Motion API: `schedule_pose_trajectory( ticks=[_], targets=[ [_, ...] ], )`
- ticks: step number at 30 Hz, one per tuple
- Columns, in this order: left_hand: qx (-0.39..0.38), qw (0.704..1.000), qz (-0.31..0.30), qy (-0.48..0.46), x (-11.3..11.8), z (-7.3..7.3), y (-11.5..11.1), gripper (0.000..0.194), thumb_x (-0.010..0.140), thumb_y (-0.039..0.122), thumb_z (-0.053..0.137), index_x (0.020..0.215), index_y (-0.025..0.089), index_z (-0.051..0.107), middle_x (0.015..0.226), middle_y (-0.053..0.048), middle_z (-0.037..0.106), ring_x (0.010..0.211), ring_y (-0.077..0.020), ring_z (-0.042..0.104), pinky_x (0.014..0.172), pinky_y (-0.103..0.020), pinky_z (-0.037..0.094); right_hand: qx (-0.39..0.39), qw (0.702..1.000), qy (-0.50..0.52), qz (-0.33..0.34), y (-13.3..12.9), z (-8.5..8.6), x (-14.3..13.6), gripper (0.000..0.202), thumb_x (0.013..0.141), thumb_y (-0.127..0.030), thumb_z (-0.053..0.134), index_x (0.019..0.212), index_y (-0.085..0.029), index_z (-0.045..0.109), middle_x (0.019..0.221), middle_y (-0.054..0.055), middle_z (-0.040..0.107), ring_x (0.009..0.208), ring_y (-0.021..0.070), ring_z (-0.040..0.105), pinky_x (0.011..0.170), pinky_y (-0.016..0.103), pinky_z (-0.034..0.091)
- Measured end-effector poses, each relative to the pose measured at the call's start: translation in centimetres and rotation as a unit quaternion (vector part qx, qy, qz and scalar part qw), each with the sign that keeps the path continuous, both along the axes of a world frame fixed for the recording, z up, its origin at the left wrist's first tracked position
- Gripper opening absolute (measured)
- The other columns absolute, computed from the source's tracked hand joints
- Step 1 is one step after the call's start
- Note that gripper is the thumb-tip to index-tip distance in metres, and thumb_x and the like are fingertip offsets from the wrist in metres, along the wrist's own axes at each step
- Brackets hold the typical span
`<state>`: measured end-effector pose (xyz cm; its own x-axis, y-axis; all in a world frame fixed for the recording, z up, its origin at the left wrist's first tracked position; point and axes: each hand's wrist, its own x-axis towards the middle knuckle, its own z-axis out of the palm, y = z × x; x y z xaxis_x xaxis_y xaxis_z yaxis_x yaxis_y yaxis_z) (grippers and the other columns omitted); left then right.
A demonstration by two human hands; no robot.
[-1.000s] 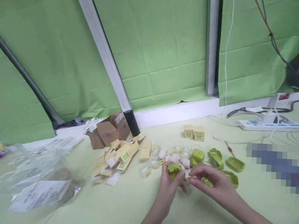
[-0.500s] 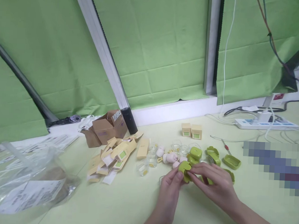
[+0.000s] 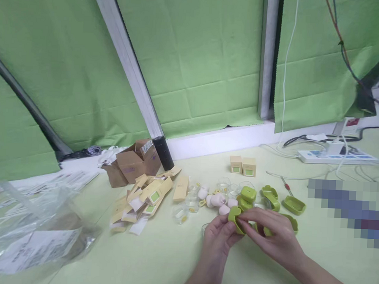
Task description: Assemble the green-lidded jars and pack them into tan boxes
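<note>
Fingers (image 3: pixel 227 229) of the left hand (image 3: pixel 215 247) are clamped on one side of a small green case (image 3: pixel 235 216), which is held just above the desk (image 3: pixel 132 262). Its other side is pinched by the fingers of the right hand (image 3: pixel 272 231); whether anything else is gripped between those fingertips cannot be told, as the inside of the case is hidden. Part of a clear piece (image 3: pixel 204 230) can be seen just beside the left hand. Behind the held case, pink pieces (image 3: pixel 218 200) are scattered near a green stack (image 3: pixel 248 193), and clear cases (image 3: pixel 181 213) with yellow marks are spread to the left. Past the right hand, a green tray (image 3: pixel 294 204) is laid near a red tool (image 3: pixel 287 187). Two small boxes (image 3: pixel 249 166) are set upright farther back. Flattened cartons (image 3: pixel 145 201) are heaped on the left, with a brown box (image 3: pixel 137 164) and a black cylinder (image 3: pixel 163 153) behind them. A plastic bag (image 3: pixel 41 240) is left at the far left, and a power strip (image 3: pixel 350 158) is placed at the back right, well apart from the hands.
</note>
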<state>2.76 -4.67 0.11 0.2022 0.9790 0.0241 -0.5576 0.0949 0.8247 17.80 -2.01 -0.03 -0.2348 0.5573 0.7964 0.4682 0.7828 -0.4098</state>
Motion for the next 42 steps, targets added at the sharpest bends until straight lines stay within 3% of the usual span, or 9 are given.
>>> schedule_pose_trajectory(
  ticks=[11,15,19,23,26,28,30,39,42],
  targets=[
    [0.017,0.999,0.044,0.024,0.1,-1.1,0.3,0.022,0.07,0.024,0.073,0.088,0.014,0.066,0.084,-0.004,0.067,0.077,-0.0123,0.057,0.072,-0.023,0.044,0.036,0.998,-0.06,0.002,-0.1,0.3,-0.2,0.013,0.085,-0.016,0.054,0.076,-0.021,0.062,0.058,-0.001,0.064,0.04,0.0095,0.052,0.043,0.024,0.038],
    [0.033,0.997,0.054,0.044,0.0,-1.4,0.3,0.024,0.066,0.027,0.076,0.083,0.014,0.066,0.079,-0.003,0.066,0.072,-0.0113,0.056,0.068,-0.022,0.043,0.03,0.998,-0.059,-0.002,0.0,-0.4,-0.3,0.016,0.087,-0.017,0.05,0.077,-0.021,0.062,0.061,0.001,0.064,0.049,0.0122,0.058,0.047,0.024,0.04],
    [0.03,0.994,0.041,0.099,-0.5,-0.5,0.3,0.027,0.075,0.036,0.067,0.087,0.013,0.064,0.083,-0.007,0.067,0.079,-0.0164,0.06,0.076,-0.03,0.047,-0.037,0.999,-0.018,0.02,0.2,-0.4,0.1,0.013,0.088,-0.018,0.051,0.084,-0.021,0.062,0.07,0.003,0.067,0.057,0.014,0.061,0.049,0.024,0.044],
    [0.02,0.989,0.039,0.144,-1.0,-0.3,1.0,0.028,0.065,0.037,0.074,0.073,0.015,0.059,0.07,-0.003,0.064,0.064,-0.0148,0.059,0.065,-0.029,0.048,-0.14,0.986,-0.021,0.082,0.0,0.5,0.6,0.016,0.088,-0.021,0.049,0.079,-0.022,0.062,0.069,0.002,0.065,0.054,0.0133,0.057,0.045,0.023,0.044],
    [0.031,0.986,0.063,0.149,-1.1,-0.4,1.4,0.031,0.058,0.035,0.078,0.067,0.016,0.054,0.063,0.0,0.059,0.061,-0.0127,0.056,0.062,-0.025,0.044,-0.188,0.977,0.032,0.092,-0.4,0.8,0.6,0.017,0.086,-0.025,0.052,0.102,-0.024,0.058,0.093,0.004,0.066,0.057,0.0119,0.059,0.055,0.026,0.051],
    [0.042,0.985,0.063,0.155,-1.1,-0.4,1.4,0.031,0.056,0.032,0.078,0.067,0.017,0.053,0.064,0.001,0.057,0.062,-0.012,0.054,0.062,-0.023,0.042,-0.2,0.976,0.032,0.082,-0.7,0.7,0.4,0.052,0.077,-0.03,0.064,0.125,-0.026,0.043,0.113,0.007,0.06,0.072,0.0155,0.063,0.066,0.03,0.054],
    [0.054,0.984,0.044,0.163,-1.1,-0.6,1.4,0.031,0.057,0.03,0.077,0.068,0.017,0.051,0.064,0.002,0.055,0.062,-0.0115,0.051,0.061,-0.023,0.04,-0.201,0.976,-0.014,0.083,-0.9,0.4,0.0,0.072,0.069,-0.03,0.072,0.131,-0.028,0.035,0.118,0.007,0.058,0.089,0.0209,0.063,0.073,0.034,0.053],
    [0.098,0.968,0.072,0.222,-1.7,-1.8,2.1,0.03,0.064,0.037,0.071,0.064,0.018,0.048,0.066,0.002,0.05,0.064,-0.0111,0.047,0.061,-0.023,0.038,-0.081,0.995,-0.037,0.054,-0.7,0.0,-0.2,0.054,0.07,-0.02,0.067,0.117,-0.029,0.043,0.101,0.003,0.066,0.088,0.023,0.062,0.08,0.04,0.044],
    [0.042,0.985,0.028,0.166,-1.6,-1.1,1.8,0.036,0.068,0.047,0.067,0.088,0.02,0.053,0.072,0.001,0.055,0.059,-0.0116,0.051,0.055,-0.023,0.039,-0.094,0.993,-0.056,0.047,-0.6,-0.1,-0.1,0.057,0.071,-0.019,0.066,0.122,-0.029,0.042,0.105,0.004,0.064,0.095,0.0239,0.06,0.086,0.041,0.042]
  ],
)
